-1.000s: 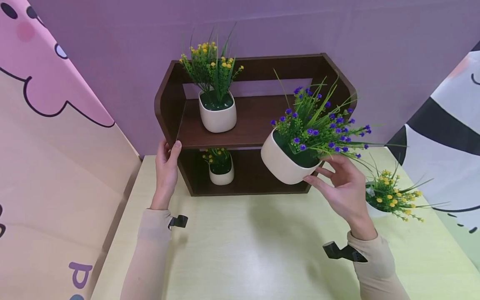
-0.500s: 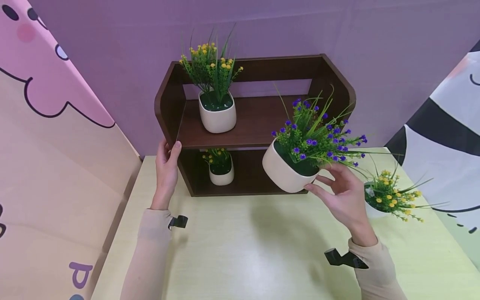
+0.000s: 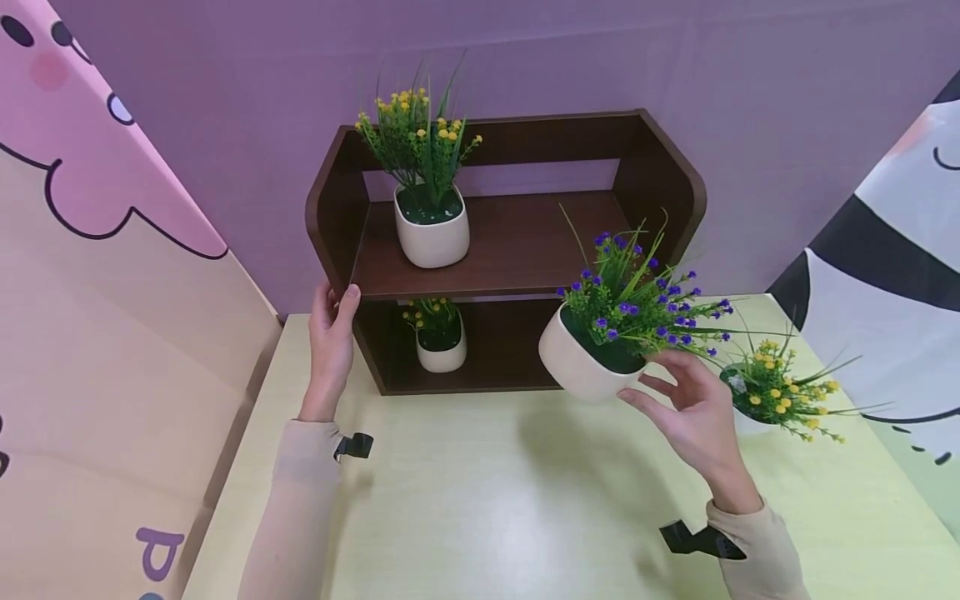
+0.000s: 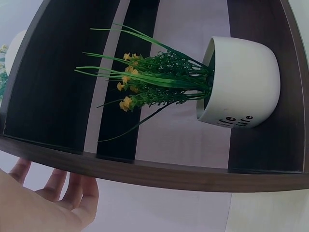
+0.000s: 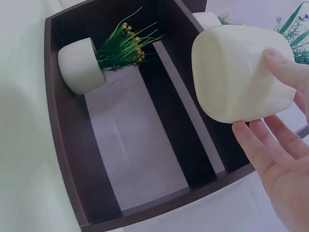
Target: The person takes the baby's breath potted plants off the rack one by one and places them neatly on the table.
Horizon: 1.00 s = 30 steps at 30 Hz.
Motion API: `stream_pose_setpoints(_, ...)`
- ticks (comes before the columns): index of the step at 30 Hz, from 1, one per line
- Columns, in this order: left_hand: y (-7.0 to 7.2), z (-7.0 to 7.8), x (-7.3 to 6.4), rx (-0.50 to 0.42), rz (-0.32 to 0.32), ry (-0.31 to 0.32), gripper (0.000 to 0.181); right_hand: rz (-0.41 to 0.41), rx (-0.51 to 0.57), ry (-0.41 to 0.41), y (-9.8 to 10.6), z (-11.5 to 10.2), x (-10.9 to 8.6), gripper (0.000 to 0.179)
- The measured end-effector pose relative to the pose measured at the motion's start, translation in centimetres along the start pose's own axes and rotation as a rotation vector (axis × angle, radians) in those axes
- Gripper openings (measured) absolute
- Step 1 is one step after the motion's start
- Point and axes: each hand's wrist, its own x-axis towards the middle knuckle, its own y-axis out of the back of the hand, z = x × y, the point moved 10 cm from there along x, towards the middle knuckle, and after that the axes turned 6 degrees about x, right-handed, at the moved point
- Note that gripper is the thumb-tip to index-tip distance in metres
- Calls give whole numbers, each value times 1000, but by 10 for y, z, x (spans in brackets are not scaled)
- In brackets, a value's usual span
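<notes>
In the head view my right hand (image 3: 697, 412) pinches the rim side of a white pot (image 3: 588, 358) of artificial purple flowers, held tilted in the air before the shelf. The right wrist view shows the thumb (image 5: 285, 67) on one side of this pot and several fingers on the other, with its base exposed. My left hand (image 3: 330, 354) rests against the left side of a dark brown two-tier shelf (image 3: 525, 242), thumb at the front edge. A yellow-flowered potted plant (image 3: 432, 237) stands on the upper tier; a similar potted plant (image 3: 442, 354) stands on the lower tier.
Another yellow-flowered potted plant (image 3: 780, 396) stands on the pale table (image 3: 480, 500), right of the shelf and partly behind my right hand. A purple backdrop (image 3: 525, 58) rises behind the shelf, with printed panels at both sides.
My right hand has lowered the potted purple flowers and brought it slightly right, out in front of the lower tier. The left hand stays at the shelf's side.
</notes>
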Motion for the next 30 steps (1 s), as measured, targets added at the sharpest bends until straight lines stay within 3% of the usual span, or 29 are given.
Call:
stream_pose_setpoints(8,2,-1,0,2,5,2,42,-1,-14,-2,5,7,-11,55)
stream_pose_setpoints(20,1,3,0,-8,14,-13,41,66,-32,-50,22,21,-29,51)
stream_pose_setpoints(30,2,1,1,-11,22,-3,42,150,-166,-205,42,44,-49,44)
